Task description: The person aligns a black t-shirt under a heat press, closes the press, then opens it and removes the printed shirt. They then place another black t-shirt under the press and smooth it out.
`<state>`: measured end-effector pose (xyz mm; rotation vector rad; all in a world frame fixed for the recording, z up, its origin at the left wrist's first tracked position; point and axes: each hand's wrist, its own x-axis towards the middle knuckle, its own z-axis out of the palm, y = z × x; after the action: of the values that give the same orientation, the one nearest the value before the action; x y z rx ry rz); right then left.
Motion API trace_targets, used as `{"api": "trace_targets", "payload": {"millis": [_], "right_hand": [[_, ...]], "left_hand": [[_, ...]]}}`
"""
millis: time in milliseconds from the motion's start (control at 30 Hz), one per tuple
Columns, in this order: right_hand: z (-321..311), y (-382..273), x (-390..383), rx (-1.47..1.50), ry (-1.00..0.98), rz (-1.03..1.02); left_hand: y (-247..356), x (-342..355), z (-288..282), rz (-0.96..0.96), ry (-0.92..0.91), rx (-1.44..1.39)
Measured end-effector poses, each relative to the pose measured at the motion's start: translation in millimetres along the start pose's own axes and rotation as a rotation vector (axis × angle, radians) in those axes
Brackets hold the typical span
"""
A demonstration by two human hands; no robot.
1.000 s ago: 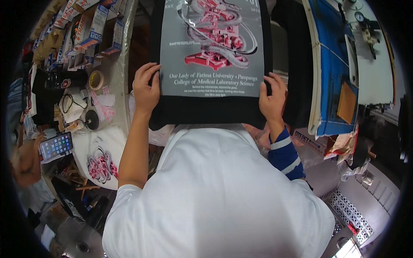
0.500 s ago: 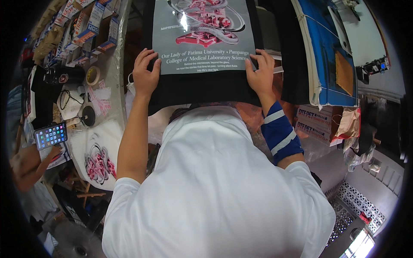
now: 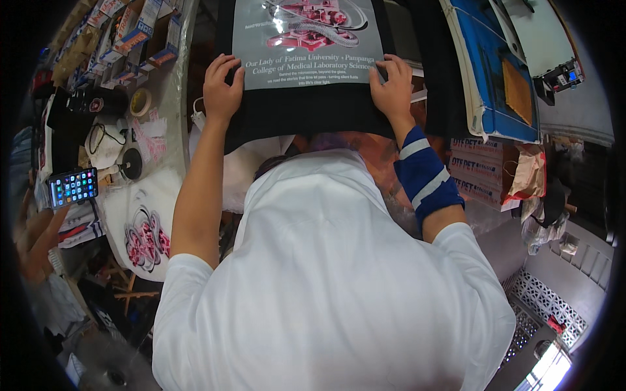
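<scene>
Between the left hand and the right hand, a grey printed sheet lies on black cloth, its lower corners next to the thumbs. Both hands are half spread (thumbs parted from bent fingers), one at each side edge.

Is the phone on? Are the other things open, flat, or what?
Phone: screen lit
Black cloth: spread out
Grey printed sheet: flat on the cloth
Left hand: open, at the sheet's left edge
Right hand: open, at the sheet's right edge
Blue arm sleeve: worn
Boxes: some look open
</scene>
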<state>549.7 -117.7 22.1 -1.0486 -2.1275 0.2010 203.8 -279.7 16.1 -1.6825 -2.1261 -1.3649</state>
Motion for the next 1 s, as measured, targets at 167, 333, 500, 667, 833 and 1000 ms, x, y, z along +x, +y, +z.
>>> {"api": "trace_targets", "payload": {"millis": [167,333,500,667,833,1000], "right_hand": [[2,3,-2,-0.008,-0.005,0.020],[2,3,-1,-0.011,-0.020,0.012],[2,4,-1,-0.014,-0.019,0.033],[2,2,-2,-0.027,-0.014,0.000],[3,2,-7,-0.061,-0.004,-0.040],[5,10,-4,-0.101,0.003,-0.072]], "left_hand": [[-2,-1,2,0.021,0.002,0.011],[-5,-2,1,0.008,0.013,-0.005],[-1,-2,3,0.011,0.011,0.015],[-5,0,2,0.008,-0.004,0.034],[-9,-6,3,0.051,0.021,0.027],[-12,-3,10,0.122,0.017,0.068]]}}
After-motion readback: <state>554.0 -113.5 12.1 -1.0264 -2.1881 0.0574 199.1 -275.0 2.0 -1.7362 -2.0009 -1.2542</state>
